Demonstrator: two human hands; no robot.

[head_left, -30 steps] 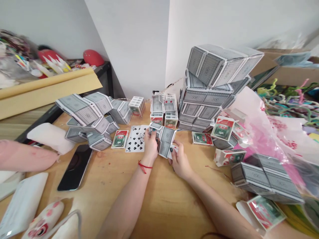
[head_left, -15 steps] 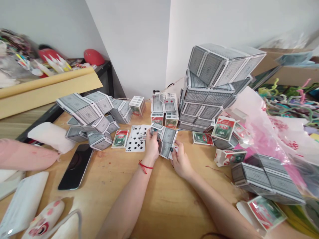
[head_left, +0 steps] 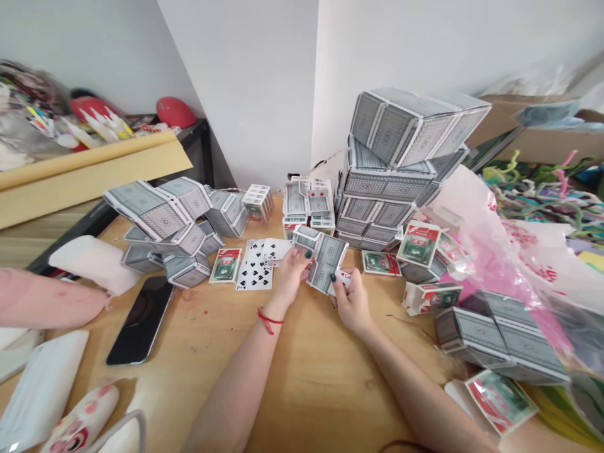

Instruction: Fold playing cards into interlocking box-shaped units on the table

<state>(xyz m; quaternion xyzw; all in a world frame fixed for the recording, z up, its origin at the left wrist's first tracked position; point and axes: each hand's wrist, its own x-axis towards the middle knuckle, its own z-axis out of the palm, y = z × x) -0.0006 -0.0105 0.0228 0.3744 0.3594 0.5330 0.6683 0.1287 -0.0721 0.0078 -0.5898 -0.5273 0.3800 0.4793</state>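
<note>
Over the middle of the table I hold a piece made of folded playing cards, grey patterned backs showing. My left hand, with dark nails and a red string bracelet, is closed at its left side; some of its fingers are hidden. My right hand pinches the lower right part, and a red-suited card shows at its fingertips. Left of my hands, face-up spade cards lie flat beside a red and green card box. Behind the piece stand card boxes with cards on top.
A tall stack of card-covered blocks rises at the back right. More card blocks stand at left, above a black phone. Card boxes, another card block and pink plastic crowd the right side.
The folded card piece has shifted slightly right with my right hand. My left thumb has lifted from its face toward the edge. The view has turned slightly.
</note>
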